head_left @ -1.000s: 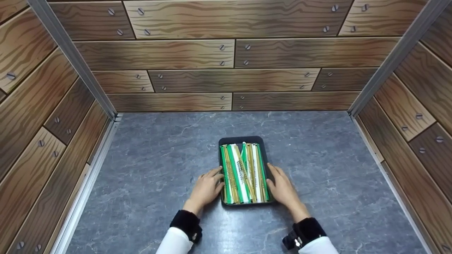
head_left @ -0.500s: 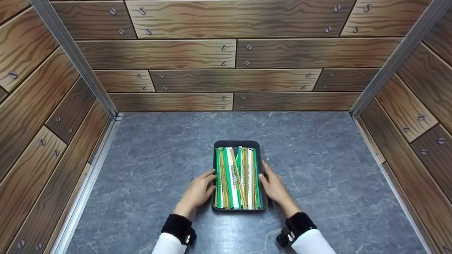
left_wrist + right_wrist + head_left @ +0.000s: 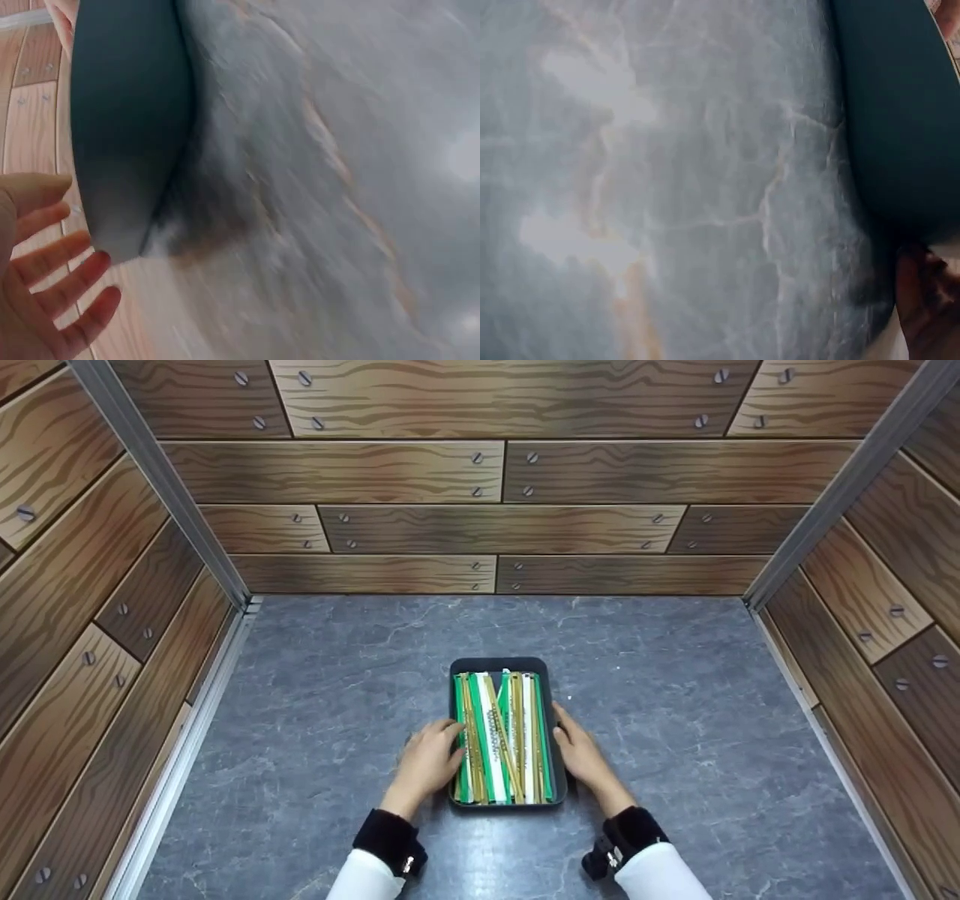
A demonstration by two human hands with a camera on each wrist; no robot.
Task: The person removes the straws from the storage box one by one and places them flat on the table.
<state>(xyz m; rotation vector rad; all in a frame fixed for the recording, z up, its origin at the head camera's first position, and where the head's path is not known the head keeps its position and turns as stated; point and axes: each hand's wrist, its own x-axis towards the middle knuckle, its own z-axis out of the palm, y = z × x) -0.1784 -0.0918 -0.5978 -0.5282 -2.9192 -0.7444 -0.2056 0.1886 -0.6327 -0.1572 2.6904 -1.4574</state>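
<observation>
Your left hand [image 3: 429,757] lies against the left wall of the dark tray [image 3: 556,712], fingers [image 3: 448,730] only loosely bent, their tips reaching over the rim towards the contents. The left wrist view shows those fingers [image 3: 60,289] spread and nearly straight beside the tray's smooth outer wall [image 3: 127,127], so this hand rests on the tray rather than clamping it. Your right hand [image 3: 583,754] mirrors it on the right wall, fingers stretched along the side and laid flat against it; the right wrist view catches only a sliver of that hand at the bottom corner, just below the tray's wall [image 3: 900,120], too little to show how the fingers curl. Neither hand has anything picked up.

The tray is a shallow rectangle with rounded corners, matte dark plastic by the look of it, and it sits flat on the tabletop [image 3: 315,697] near its middle, towards your edge. It is packed with long thin sticks [image 3: 501,735] laid lengthwise: green, white and golden-brown, some crossing at slight angles. The tabletop is grey with pale marble-like veins. Panels [image 3: 495,472] printed as screwed wooden planks wall it in on three sides, joined by grey metal posts at the corners.
</observation>
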